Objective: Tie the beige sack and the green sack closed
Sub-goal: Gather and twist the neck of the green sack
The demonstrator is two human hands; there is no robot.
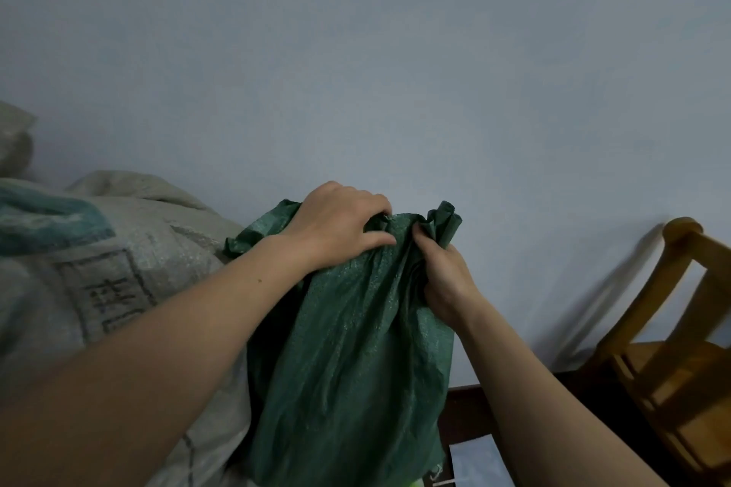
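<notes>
Two hands gather the mouth of the green sack (356, 348), which leans against the beige sack (118, 269). The left hand (340, 225) clutches bunched fabric; the right hand (443, 273) pinches the neck. No knot is formed yet. Beige sack closure cannot be confirmed.

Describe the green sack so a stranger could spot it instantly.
Before the pale blue wall, between a big beige sack and a wooden chair, stands the green sack. The left hand and right hand grip its bunched top; it alone is dark green.

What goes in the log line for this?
green sack: mouth bunched | left hand: grips top | right hand: grips neck | beige sack: beside it
</notes>
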